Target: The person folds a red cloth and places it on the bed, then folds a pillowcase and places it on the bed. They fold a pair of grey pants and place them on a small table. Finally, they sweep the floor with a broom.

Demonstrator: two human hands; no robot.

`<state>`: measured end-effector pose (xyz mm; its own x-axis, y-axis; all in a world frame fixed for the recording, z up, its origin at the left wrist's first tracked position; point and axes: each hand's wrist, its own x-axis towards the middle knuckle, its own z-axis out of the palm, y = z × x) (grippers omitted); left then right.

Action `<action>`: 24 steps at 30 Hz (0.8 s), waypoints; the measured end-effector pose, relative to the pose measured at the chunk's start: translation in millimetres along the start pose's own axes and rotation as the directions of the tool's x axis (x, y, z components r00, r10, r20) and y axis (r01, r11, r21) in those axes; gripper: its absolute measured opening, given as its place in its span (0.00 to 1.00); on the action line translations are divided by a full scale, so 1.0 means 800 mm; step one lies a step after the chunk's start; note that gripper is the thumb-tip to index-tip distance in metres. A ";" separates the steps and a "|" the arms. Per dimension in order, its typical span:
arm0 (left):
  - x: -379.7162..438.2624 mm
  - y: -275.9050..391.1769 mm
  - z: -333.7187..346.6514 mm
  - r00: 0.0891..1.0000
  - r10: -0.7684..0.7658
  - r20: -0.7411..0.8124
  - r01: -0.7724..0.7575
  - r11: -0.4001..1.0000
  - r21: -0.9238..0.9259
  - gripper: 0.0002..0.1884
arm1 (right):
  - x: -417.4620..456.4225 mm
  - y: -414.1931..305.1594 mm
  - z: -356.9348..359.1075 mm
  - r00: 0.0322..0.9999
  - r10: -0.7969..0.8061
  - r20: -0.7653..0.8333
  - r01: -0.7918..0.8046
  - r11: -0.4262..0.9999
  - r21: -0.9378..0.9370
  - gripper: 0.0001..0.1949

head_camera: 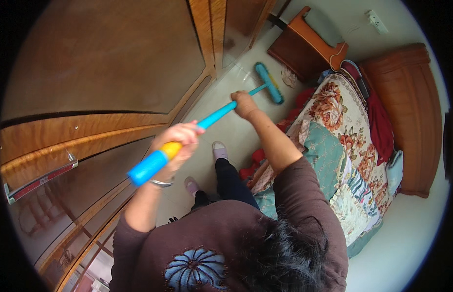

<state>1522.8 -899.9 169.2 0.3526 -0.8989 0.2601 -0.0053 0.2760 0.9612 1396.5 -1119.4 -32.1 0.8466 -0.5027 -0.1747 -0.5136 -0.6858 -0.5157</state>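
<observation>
A push broom has a teal handle with a yellow band and a blue end grip. My left hand is closed around its upper part, just beyond the yellow band, with a metal bracelet on the wrist. Farther down the handle, my right hand grips it with the arm stretched forward. The teal broom head rests on the light tiled floor, close to a crumpled pale item that looks like cloth.
Wooden wardrobe panels rise on the left. A bed with a floral cover, loose bedding and a wooden headboard lies on the right. A brown nightstand stands beyond the broom head. Red items lie along the bed's lower edge.
</observation>
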 end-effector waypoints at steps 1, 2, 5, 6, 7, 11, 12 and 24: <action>-0.014 -0.020 0.002 0.997 -0.063 0.033 0.061 0.997 0.050 0.09 | 0.001 0.015 0.005 0.999 0.030 -0.026 -0.031 0.998 -0.057 0.04; -0.024 -0.027 0.013 0.984 -0.178 0.020 0.176 0.983 0.059 0.10 | 0.003 0.035 0.020 0.995 0.049 -0.088 -0.051 0.998 -0.026 0.05; -0.048 -0.039 0.020 0.968 -0.249 0.016 0.247 0.965 0.085 0.12 | 0.009 0.059 0.058 0.992 0.052 -0.118 -0.054 0.998 -0.014 0.07; -0.059 -0.036 0.012 0.975 -0.222 -0.011 0.222 0.970 0.097 0.12 | 0.013 0.048 0.067 0.996 -0.007 -0.085 0.004 0.999 -0.033 0.09; -0.071 -0.027 0.001 0.981 -0.193 -0.032 0.196 0.975 0.106 0.12 | 0.011 0.028 0.069 0.997 -0.059 -0.053 0.056 0.997 -0.051 0.12; -0.098 0.044 -0.038 0.999 0.040 0.019 -0.044 0.972 0.232 0.12 | -0.009 -0.072 0.089 0.942 -0.202 0.268 0.217 0.976 -0.030 0.08; -0.104 0.066 -0.041 0.998 0.065 -0.016 -0.060 0.979 0.192 0.12 | -0.016 -0.091 0.096 0.920 -0.282 0.272 0.285 0.958 0.029 0.08; -0.177 0.216 -0.044 0.959 0.183 -0.216 -0.203 0.976 -0.073 0.18 | -0.132 -0.296 0.074 0.981 -0.196 0.009 0.192 0.968 0.161 0.04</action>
<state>1505.1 -713.0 295.5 0.5394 -0.7381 0.4054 -0.0085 0.4766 0.8791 1437.0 -872.7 58.5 0.9321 -0.3537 -0.0775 -0.3119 -0.6755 -0.6681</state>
